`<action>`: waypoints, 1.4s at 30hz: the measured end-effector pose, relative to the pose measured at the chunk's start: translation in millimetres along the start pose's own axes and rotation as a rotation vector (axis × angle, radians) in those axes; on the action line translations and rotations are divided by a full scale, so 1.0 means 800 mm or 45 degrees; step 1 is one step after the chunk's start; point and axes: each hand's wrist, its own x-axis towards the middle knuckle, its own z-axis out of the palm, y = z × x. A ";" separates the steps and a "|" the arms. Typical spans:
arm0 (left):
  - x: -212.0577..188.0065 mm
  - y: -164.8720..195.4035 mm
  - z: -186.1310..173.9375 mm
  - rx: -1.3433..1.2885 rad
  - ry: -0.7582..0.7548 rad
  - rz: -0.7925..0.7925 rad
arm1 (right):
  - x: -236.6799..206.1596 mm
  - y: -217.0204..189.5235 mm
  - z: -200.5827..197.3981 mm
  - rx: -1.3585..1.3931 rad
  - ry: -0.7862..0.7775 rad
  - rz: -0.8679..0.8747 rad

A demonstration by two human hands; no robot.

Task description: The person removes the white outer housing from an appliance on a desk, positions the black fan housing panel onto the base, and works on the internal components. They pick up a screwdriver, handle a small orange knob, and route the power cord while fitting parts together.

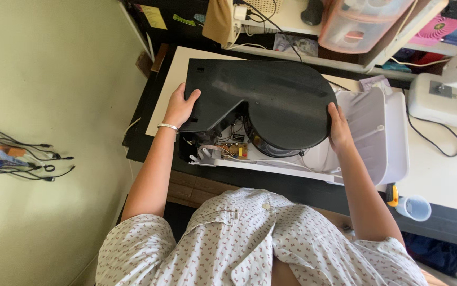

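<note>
Cables (pixel 22 156), a bundle too tangled to count, are seen hanging against the pale wall at the far left. One left hand (pixel 179 106), with one silver bracelet (pixel 168 126) at the wrist, is clamped on the left edge of one black cover panel (pixel 263 100); the thumb is laid over the top face and the remaining fingers are curled under the edge, out of sight. The panel is flat, squared at its left end and rounded at its right, and is held slightly tilted over the front left part of the dark bench (pixel 292 185). Beneath it one white appliance housing (pixel 382 137) is laid open on the bench, and one small circuit board (pixel 234 150) and a few loose wires are exposed near the front edge. One right hand (pixel 339 127) is pressed on the panel's rounded right edge, fingers held together along the rim. Near the front right corner of the bench one yellow-handled tool (pixel 392 195) and one translucent cup (pixel 414 207) are seen, just beside each other. At the back right, one pink plastic container (pixel 361 24) is set on a shelf, and one white machine (pixel 451 90) is partly visible at the right edge.
</note>
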 end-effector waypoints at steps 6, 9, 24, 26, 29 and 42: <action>-0.003 -0.004 0.012 0.020 -0.031 -0.018 | -0.009 0.008 -0.006 0.026 0.034 0.023; -0.003 -0.010 0.014 0.057 -0.024 -0.027 | -0.012 0.012 -0.005 0.000 0.065 0.060; 0.005 -0.058 0.022 0.282 -0.054 -0.076 | -0.016 0.022 0.003 -0.077 -0.011 -0.089; 0.004 -0.060 0.025 0.242 -0.032 -0.129 | -0.013 0.026 0.004 -0.092 0.020 -0.074; 0.002 -0.058 0.029 0.116 0.026 -0.211 | -0.010 0.034 0.000 -0.109 -0.038 -0.147; 0.022 -0.088 0.007 -0.345 0.093 -0.381 | -0.021 0.081 -0.047 -0.995 -0.216 -0.084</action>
